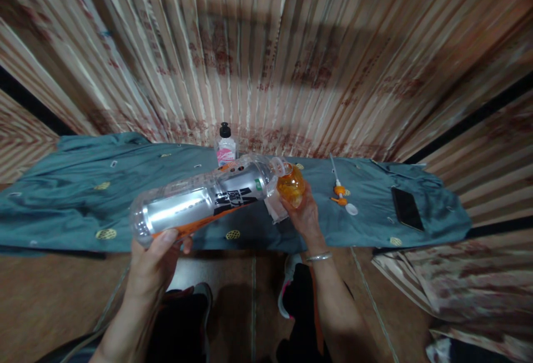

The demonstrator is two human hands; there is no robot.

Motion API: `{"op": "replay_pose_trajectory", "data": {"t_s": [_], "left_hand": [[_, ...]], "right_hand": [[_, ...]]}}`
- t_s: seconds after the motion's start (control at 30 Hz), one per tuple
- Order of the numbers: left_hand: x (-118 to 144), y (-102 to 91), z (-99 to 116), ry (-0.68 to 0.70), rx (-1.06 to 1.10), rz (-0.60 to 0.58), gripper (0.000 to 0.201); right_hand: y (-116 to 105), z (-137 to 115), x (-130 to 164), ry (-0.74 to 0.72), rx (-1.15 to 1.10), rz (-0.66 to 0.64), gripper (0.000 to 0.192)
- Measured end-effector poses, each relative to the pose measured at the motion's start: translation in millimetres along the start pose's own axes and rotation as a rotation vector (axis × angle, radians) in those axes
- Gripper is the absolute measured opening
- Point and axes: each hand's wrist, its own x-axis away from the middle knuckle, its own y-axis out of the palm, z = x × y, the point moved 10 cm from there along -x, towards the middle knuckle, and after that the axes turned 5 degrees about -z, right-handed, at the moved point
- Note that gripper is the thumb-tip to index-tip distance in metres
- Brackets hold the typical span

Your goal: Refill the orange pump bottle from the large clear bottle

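The left hand [156, 257] is closed around the base end of a large clear plastic bottle [204, 199], which has a silver label and orange trim. The bottle lies nearly on its side in the air above the front edge of the worktop [75, 196], its neck tipped toward the right. The right hand [303, 216], with a bangle on its wrist, grips a small round orange container [290, 185] and a bit of pale cloth or paper [275, 207] beneath it. The big bottle's mouth meets the top of the orange container; whether liquid is running cannot be told.

The worktop is draped with a teal cloth dotted with small gold marks. Behind the big bottle, by the curtain [266, 52], stands a small clear bottle with a black cap and a pink label [225, 146]. To the right of the orange container lie a thin white stick-like tool with orange parts [338, 185] and a small white spoon-like piece [351, 208]. Farther right of these a dark phone [407, 208] lies flat on the cloth. Below the worktop's edge, between the arms, shoes [287, 291] show on the floor.
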Motion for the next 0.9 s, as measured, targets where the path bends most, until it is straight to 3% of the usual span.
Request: {"op": "replay_pose_trajectory", "data": {"t_s": [0.9], "left_hand": [[-0.5,4.5,4.9,0.010,0.000,-0.006,0.055]], "right_hand": [[-1.1,-1.1,-0.2,0.015,-0.033,-0.005,0.069]]}}
